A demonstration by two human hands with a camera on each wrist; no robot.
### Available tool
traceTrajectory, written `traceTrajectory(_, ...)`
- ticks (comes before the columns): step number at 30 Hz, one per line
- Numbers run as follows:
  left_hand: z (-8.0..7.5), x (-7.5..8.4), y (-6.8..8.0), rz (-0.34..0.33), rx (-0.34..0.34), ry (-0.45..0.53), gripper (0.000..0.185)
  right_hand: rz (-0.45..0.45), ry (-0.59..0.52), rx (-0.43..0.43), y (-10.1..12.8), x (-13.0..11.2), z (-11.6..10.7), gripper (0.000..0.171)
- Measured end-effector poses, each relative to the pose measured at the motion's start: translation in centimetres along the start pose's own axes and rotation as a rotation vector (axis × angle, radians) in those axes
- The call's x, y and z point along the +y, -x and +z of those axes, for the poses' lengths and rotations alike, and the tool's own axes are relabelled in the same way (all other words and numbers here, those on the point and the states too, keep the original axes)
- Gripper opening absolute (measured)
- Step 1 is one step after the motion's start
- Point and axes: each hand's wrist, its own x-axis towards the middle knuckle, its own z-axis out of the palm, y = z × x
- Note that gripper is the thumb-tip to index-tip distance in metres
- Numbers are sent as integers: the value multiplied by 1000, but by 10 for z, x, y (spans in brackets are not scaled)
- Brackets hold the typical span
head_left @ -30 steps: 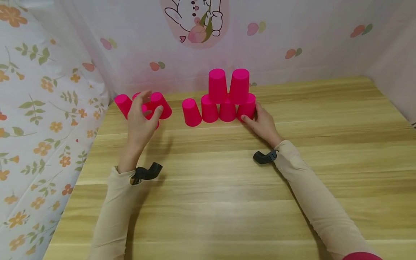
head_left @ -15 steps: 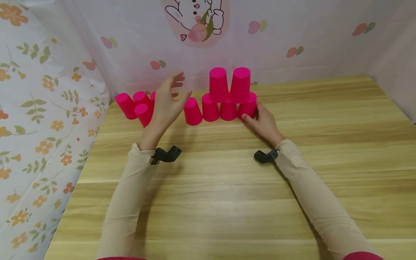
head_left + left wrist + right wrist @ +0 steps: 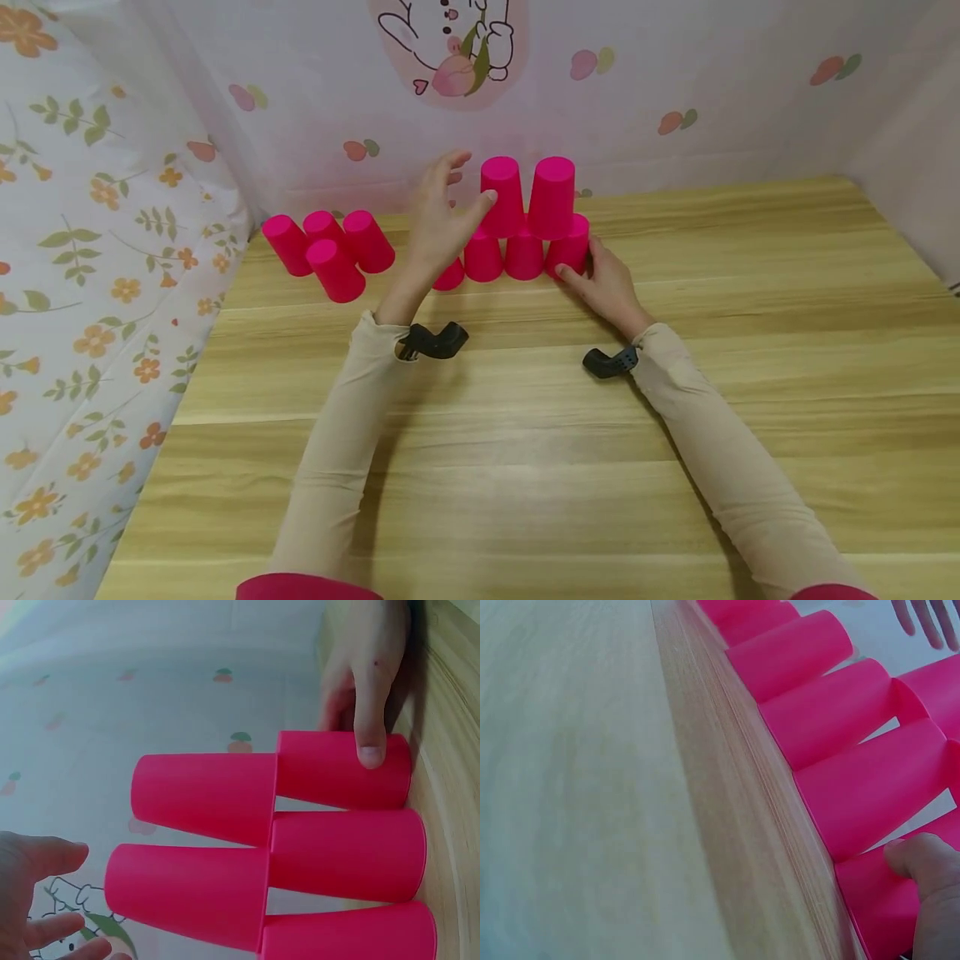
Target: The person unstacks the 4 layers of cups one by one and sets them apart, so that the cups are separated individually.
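Observation:
Pink cups stand upside down in a row at the back of the table, with two more on top of them. My right hand holds the right-end bottom cup, its thumb on the near side. That thumb also shows in the right wrist view. My left hand is raised with its fingers spread and nothing held, beside the upper left cup. In the left wrist view its fingers are apart from that cup. The upper right cup stands beside it. My left hand partly hides the row's left-end cup.
Farther left stands a group of several upside-down pink cups. A pale printed curtain hangs right behind the stack, and a floral cloth borders the wooden table on the left.
My left hand has moved rightward from the left group of cups to beside the upper left cup, uncovering that group. My right hand has stayed on its cup.

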Motion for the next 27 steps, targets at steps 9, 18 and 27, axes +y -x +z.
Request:
traceTrajectory(9, 16, -4, -5, -38, -91, -53, 61, 5, 0, -4, 0, -2, 0, 59)
traceTrajectory(18, 25, -10, -6, 32, -83, -58, 58, 11, -5, -13, 1, -3, 0, 59)
traceTrajectory(27, 28, -14, -7, -5, -74, -23, 54, 13, -13, -11, 2, -4, -1, 58)
